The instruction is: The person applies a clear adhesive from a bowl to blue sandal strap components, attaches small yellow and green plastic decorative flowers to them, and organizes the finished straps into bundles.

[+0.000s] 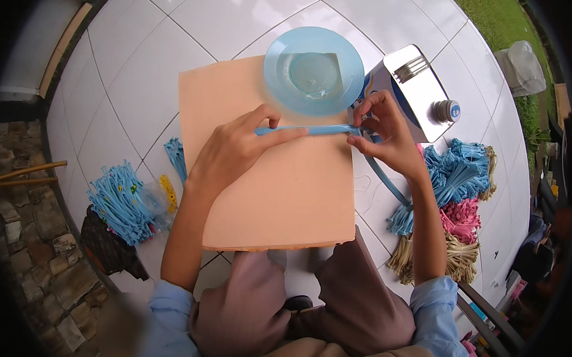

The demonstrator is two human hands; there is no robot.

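Observation:
A light-blue flat strip [328, 130] is stretched crosswise over a peach-coloured board [280, 197]. My left hand [234, 145] holds the strip's left part, its thumb laid along it and its index finger curled above. Near the board's right edge, my right hand [388, 137] grips the strip between thumb and fingers, the other fingers bent. From there a blue length [387, 180] hangs off the board toward the bundles on the right. Just beyond the strip, a round translucent blue plate [351, 66] rests on the board's far right corner, with a clear squarish patch in its middle.
A rectangular metal can [418, 86] with a capped spout stands right of the plate. Bundles of blue [456, 169], pink [461, 219] and beige cords [462, 257] lie on the right. More blue bundles [120, 200] lie left, beside a dark bag [105, 244]. White tiles [137, 64] surround the board.

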